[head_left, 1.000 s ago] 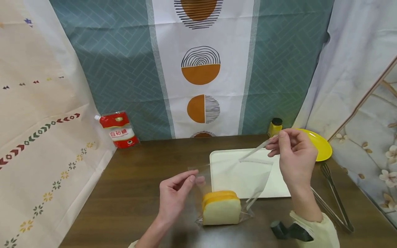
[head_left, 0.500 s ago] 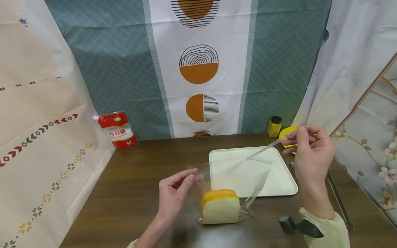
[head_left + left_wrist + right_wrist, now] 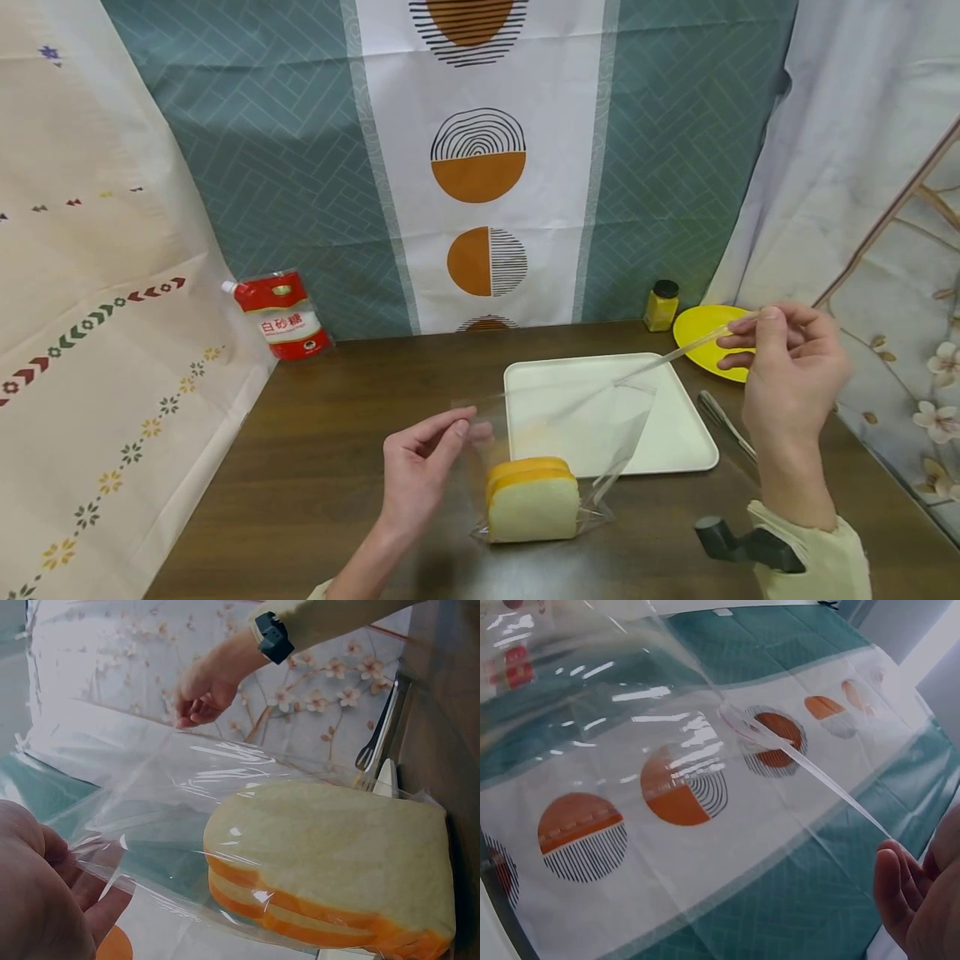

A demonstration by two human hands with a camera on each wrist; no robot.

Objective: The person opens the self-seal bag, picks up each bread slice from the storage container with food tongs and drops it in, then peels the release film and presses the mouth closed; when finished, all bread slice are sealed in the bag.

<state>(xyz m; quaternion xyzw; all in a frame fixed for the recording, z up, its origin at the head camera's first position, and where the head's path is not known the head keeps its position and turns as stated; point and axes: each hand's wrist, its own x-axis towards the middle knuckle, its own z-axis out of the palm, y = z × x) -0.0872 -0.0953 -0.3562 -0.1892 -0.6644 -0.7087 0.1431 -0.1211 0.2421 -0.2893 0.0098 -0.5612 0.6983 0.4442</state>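
Note:
Slices of bread [image 3: 534, 507] stand on the table inside a clear plastic bag [image 3: 630, 417]. The left hand [image 3: 422, 462] pinches the upper left edge of the bag between thumb and fingers; the left wrist view shows the film gathered at those fingertips. Up and to the right, the right hand [image 3: 795, 367] pinches the end of a thin, clear strip [image 3: 675, 353]. That strip slants down to the bag's mouth and is joined to it there, as the right wrist view [image 3: 832, 784] also shows. Whether it is part of the bag or a peel-off band I cannot tell.
Behind the bag lies a white tray [image 3: 693, 450]. A yellow plate [image 3: 701, 346] and a yellow jar with a black lid [image 3: 662, 307] stand at the back right. Tongs [image 3: 722, 415] lie partly behind the right forearm. A red sugar pouch [image 3: 283, 317] leans at the back left.
The right hand has moved right, and the strip between it and the bag's mouth has grown longer. The left hand and the bread have stayed nearly in place.

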